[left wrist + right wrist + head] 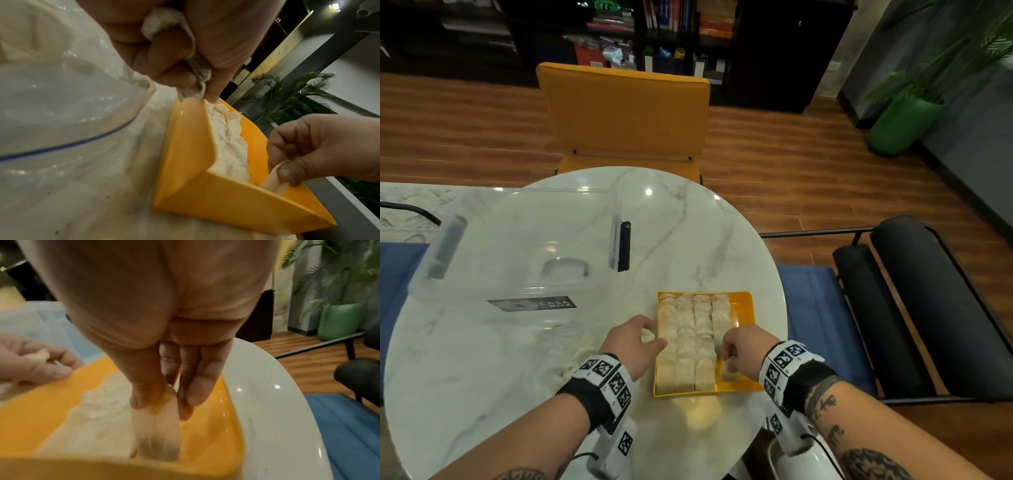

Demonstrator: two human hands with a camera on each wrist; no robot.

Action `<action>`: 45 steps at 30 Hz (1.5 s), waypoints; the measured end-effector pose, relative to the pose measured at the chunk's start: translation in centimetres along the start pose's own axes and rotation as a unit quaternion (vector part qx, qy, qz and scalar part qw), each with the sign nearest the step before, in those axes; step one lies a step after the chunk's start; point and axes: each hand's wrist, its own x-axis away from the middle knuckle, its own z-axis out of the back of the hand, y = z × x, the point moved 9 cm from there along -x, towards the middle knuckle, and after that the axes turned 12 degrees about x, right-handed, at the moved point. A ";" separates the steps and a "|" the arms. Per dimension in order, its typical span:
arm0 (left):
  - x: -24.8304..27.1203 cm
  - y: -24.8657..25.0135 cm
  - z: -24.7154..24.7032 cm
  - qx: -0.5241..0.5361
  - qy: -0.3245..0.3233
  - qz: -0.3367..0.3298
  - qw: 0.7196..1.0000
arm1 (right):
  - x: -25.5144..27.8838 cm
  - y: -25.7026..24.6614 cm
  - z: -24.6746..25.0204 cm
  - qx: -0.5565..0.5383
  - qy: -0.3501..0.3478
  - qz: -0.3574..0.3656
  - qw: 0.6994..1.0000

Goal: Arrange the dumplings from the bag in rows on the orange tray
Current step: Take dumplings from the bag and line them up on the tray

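Observation:
The orange tray [743,306] sits at the right of the round marble table, with several pale dumplings [688,337] packed in rows along it. My left hand [654,335] hovers at the tray's left rim, fingers curled round a dumpling [164,21]. My right hand [724,356] pinches another dumpling [158,426] by its top, standing it in the near end of the rightmost row. Left of my left hand lies the clear zip bag [61,97] with a blue seal line; its contents are hard to make out.
A clear lidded storage box [517,253] fills the table's left half. The tray lies close to the table's right edge [779,274]. An orange chair [626,113] stands behind the table, a black chair [928,308] to the right.

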 end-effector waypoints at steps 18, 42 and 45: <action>-0.3 -0.4 0.0 0.003 0.000 0.008 1.000 | -4.7 -0.1 1.4 0.119 0.038 -0.027 0.992; 1.8 4.5 -0.4 0.468 0.011 0.024 0.884 | 3.6 -7.2 3.4 -0.485 0.155 0.014 0.861; 2.2 4.6 -0.3 0.464 0.000 0.016 0.886 | 4.2 -7.0 3.6 -0.520 0.182 0.030 0.834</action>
